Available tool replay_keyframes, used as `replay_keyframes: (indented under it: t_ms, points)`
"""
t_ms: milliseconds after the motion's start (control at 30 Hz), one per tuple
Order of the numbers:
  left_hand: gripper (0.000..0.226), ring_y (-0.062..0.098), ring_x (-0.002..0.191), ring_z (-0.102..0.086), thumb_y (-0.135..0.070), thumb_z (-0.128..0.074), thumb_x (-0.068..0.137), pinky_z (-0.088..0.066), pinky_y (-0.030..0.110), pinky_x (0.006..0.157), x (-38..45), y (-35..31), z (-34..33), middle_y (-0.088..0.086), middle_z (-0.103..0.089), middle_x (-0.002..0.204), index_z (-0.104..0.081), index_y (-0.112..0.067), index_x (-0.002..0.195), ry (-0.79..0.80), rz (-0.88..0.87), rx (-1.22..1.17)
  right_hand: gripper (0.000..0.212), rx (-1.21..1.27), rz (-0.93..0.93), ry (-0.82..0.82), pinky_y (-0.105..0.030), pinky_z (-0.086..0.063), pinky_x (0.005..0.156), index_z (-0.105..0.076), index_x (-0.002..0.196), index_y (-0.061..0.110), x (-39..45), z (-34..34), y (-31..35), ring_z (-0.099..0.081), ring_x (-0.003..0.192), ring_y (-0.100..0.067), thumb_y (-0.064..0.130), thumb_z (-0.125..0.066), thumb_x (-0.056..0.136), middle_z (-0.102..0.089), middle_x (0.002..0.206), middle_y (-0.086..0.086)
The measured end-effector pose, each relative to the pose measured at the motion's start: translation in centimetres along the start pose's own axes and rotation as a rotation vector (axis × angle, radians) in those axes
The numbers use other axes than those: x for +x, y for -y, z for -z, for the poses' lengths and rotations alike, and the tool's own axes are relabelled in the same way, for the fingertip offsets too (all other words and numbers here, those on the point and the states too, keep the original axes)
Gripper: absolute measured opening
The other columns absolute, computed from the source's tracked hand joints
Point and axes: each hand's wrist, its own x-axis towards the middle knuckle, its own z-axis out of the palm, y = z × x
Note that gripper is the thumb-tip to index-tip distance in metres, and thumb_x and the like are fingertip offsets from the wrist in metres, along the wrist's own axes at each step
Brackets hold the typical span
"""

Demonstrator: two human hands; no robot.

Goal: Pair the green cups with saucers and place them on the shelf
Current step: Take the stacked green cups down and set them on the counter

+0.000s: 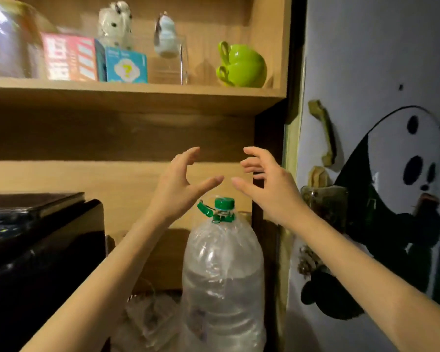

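Observation:
Two green cups [241,66] sit stacked one in the other at the right end of the wooden shelf [137,94], handles pointing left. No saucer is visible. Below the shelf, my left hand [181,179] and my right hand [267,181] are raised side by side, fingers spread and curved toward each other, thumbs nearly touching. Both hands hold nothing and are well below the cups.
On the shelf stand a clear glass [172,62] holding a small figurine, a blue box [125,64], a red box [69,59] and a large jar [8,39]. A big water bottle [221,275] stands under my hands. A black appliance [36,250] is at left, a panda-painted wall [391,174] at right.

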Motion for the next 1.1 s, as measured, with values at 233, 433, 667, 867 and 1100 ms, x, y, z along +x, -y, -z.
replay_keyframes:
  t_ms: [233,433,667,867,1100]
  points:
    - [0.079,0.013,0.127,-0.041,-0.047,-0.065,0.072,-0.031,0.022,0.096,7.3,-3.6,2.4,0.003,-0.043,0.143,-0.032,-0.018,0.138,-0.045,-0.156,0.148,0.06,-0.064,0.094,-0.103,-0.022,-0.041,0.093,-0.035,0.137,0.021,6.2,3.5,1.1,-0.05,0.116,-0.01,0.031,-0.062,0.084,-0.054,0.129,-0.001]
    - [0.073,0.022,0.125,-0.046,-0.045,-0.063,0.075,-0.037,0.031,0.1,13.5,-5.5,4.6,0.009,-0.049,0.138,-0.039,-0.011,0.135,-0.084,-0.166,0.189,0.063,-0.118,0.107,-0.113,-0.027,-0.043,0.095,-0.031,0.137,0.023,11.2,6.8,0.9,-0.05,0.116,-0.011,0.034,-0.062,0.084,-0.052,0.13,0.002]
    - [0.057,0.027,0.115,-0.054,-0.04,-0.053,0.084,-0.042,0.032,0.092,19.2,-6.0,3.3,0.017,-0.055,0.13,-0.048,-0.002,0.126,-0.04,-0.161,0.255,0.06,-0.089,-0.025,-0.042,-0.027,-0.044,0.089,-0.04,0.134,0.019,17.7,8.9,-0.8,-0.051,0.119,-0.019,0.039,-0.063,0.082,-0.05,0.135,-0.004]
    - [0.04,0.02,0.056,-0.049,-0.033,-0.044,0.091,-0.039,0.023,0.05,22.2,-4.7,1.5,0.01,-0.055,0.06,-0.065,-0.002,0.102,-0.035,-0.142,0.173,0.05,0.286,-0.172,-0.005,-0.04,-0.034,0.111,-0.035,0.137,0.003,21.3,9.3,-2.2,-0.045,0.129,-0.031,0.03,-0.043,0.096,-0.039,0.144,-0.023]
    - [0.05,0.021,0.055,-0.044,-0.039,-0.046,0.088,-0.039,0.036,0.054,24.7,-2.6,0.3,0.011,-0.052,0.058,-0.066,0.007,0.094,-0.067,-0.046,0.205,0.057,0.413,-0.255,0.039,-0.041,-0.018,0.119,-0.019,0.145,0.006,24.1,8.1,-2.7,-0.022,0.143,-0.028,0.031,-0.037,0.097,-0.022,0.155,-0.015]
